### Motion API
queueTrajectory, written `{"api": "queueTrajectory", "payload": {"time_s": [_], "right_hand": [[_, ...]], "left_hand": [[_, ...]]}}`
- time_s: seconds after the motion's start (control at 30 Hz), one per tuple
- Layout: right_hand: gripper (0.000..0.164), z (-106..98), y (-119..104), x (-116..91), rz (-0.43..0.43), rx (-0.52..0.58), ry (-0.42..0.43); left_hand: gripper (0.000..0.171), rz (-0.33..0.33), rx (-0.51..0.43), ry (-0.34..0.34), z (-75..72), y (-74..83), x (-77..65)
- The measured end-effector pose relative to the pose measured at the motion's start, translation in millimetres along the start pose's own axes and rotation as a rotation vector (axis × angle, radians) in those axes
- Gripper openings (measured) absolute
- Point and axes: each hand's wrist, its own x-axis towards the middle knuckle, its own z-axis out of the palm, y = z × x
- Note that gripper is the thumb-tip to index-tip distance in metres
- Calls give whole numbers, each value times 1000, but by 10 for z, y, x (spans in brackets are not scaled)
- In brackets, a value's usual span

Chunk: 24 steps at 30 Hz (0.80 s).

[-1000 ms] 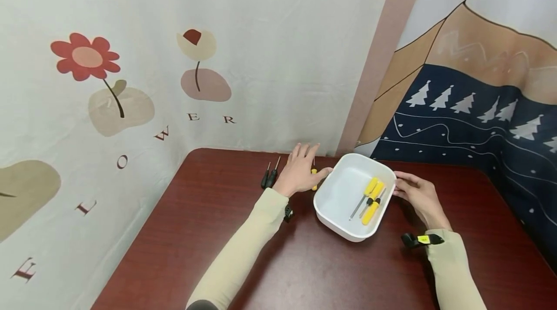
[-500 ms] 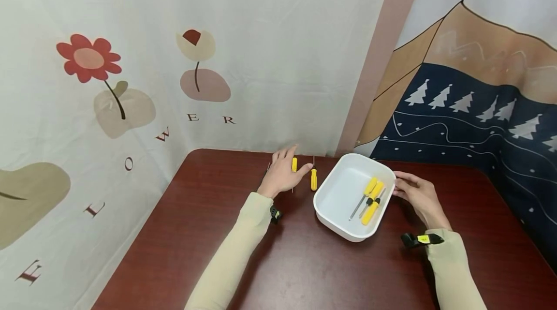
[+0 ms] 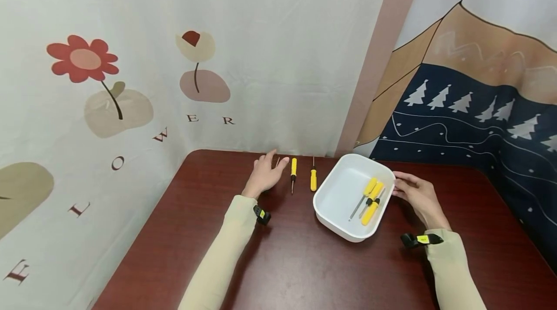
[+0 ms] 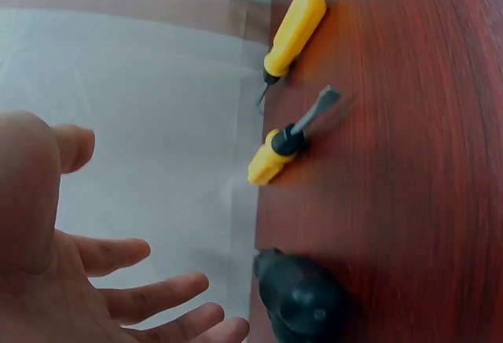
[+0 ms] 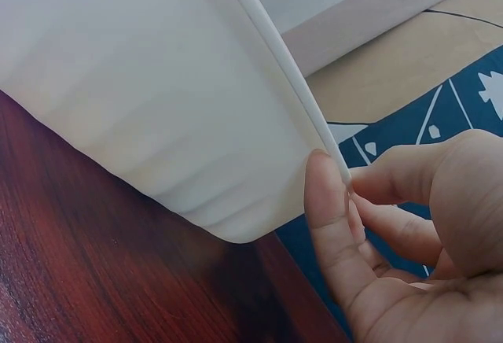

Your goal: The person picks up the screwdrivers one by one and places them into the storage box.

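Note:
My left hand [image 3: 264, 174] hovers with spread fingers over the black screwdrivers at the back of the table, covering most of them. The left wrist view has a black screwdriver handle [image 4: 302, 297] below the fingertips, and the hand holds nothing. To its right lie two yellow-handled screwdrivers: one [image 3: 293, 169] points its tip toward me, the other [image 3: 313, 179] points away. My right hand [image 3: 419, 196] pinches the right rim of a white plastic basin [image 3: 335, 225] between thumb and fingers. Inside the basin rest several yellow screwdrivers [image 3: 371, 212], along its right side.
The dark red wooden table [image 3: 300, 261] ends at the back against a pale curtain [image 3: 270, 82] printed with flowers and letters. A navy and tan curtain [image 3: 461, 116] hangs behind the right side. The basin stands right of centre.
My left hand has moved left, away from the basin and across the yellow screwdrivers, uncovering both, to over the black ones. The right hand and basin have stayed put.

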Motion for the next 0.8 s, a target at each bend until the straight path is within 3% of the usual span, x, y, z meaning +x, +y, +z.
{"api": "queueTrajectory", "payload": {"time_s": [0.37, 0.8], "right_hand": [[49, 9, -25, -9, 12, 5, 0], [48, 12, -28, -17, 21, 6, 0]], "left_hand": [[71, -79, -28, 9, -108, -211, 5], [48, -158, -12, -11, -157, -373, 33]]}}
